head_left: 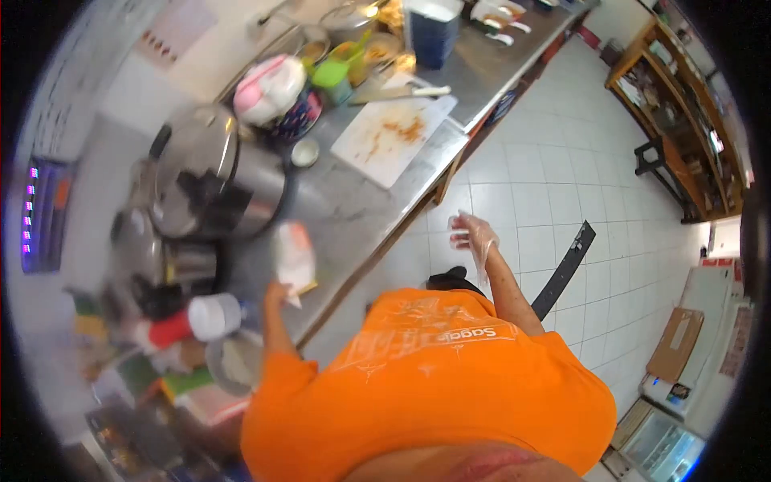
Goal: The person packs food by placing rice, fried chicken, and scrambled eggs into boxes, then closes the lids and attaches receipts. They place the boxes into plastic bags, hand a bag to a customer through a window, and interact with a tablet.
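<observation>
My left hand, blurred, is over the steel counter with its fingers closed at the lower edge of a white packet with orange-red markings. The packet's exact kind is too smeared to read. My right hand wears a clear, loose plastic glove and is held out over the floor. Its fingers are slightly bent and apart, with nothing in them. A white cutting board with orange food scraps lies farther along the counter. Across the board's far side rests a knife.
Large steel pots stand along the wall side of the counter. Near the packet are a white-lidded jar and a metal bowl. A small white cup, a green-lidded container and dark stacked tubs stand farther back.
</observation>
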Tool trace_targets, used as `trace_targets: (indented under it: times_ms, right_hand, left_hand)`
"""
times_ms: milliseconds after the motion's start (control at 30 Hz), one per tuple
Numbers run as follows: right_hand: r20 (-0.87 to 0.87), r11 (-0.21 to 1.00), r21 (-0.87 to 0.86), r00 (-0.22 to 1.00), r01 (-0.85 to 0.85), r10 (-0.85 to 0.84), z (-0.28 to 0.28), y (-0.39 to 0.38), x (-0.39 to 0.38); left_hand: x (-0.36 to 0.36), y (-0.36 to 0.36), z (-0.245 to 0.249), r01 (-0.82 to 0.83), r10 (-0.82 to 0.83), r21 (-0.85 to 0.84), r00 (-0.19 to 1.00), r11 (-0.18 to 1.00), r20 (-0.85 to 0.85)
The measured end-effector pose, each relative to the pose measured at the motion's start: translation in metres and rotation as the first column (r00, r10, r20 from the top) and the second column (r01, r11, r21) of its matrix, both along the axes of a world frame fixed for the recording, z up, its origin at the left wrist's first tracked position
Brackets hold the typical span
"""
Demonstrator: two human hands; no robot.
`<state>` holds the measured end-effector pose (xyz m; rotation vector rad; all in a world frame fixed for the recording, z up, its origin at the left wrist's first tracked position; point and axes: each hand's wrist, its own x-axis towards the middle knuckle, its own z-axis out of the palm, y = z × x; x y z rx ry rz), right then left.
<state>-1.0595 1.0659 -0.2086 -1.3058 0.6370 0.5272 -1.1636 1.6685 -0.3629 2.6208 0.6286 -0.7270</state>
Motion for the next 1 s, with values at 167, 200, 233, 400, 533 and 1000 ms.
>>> trace_targets:
  times_ms: [167, 200, 233, 400, 533, 1000]
  right_hand:
    - [0.247, 0.839, -0.098, 0.804, -0.535, 0.541, 0.025, -0.076, 0.037]
    - [0.376, 0.803, -0.156, 0.717, -0.575, 0.587, 0.057, -0.082, 0.043]
    - [0.476, 0.803, -0.269, 0.651, -0.532, 0.591, 0.033, -0.09, 0.057]
    - [0.478, 0.741, -0.653, 0.675, -0.156, 0.563, 0.021, -0.092, 0.186]
    - [0.671, 0.736, -0.652, 0.591, 0.182, 0.448, 0.043, -0.183, 0.276]
    - [0.538, 0.675, -0.738, 0.608, 0.005, 0.584, 0.061, -0.401, 0.56]
  left_hand:
    - [0.065, -0.253, 0.108, 0.094, -0.122, 0.08, 0.858, 0.992, 0.499]
    - [0.091, -0.312, 0.135, 0.07, 0.002, -0.14, 0.891, 0.988, 0.454]
    - [0.116, -0.362, 0.147, 0.089, 0.108, -0.378, 0.875, 0.922, 0.471]
    - [0.229, -0.507, 0.137, 0.256, -0.081, -0.168, 0.74, 0.952, 0.668]
    - [0.32, -0.578, 0.071, 0.515, -0.078, -0.422, 0.697, 0.746, 0.713]
    - [0.675, -0.806, 0.203, 0.288, 0.18, -0.795, 0.88, 0.534, 0.44]
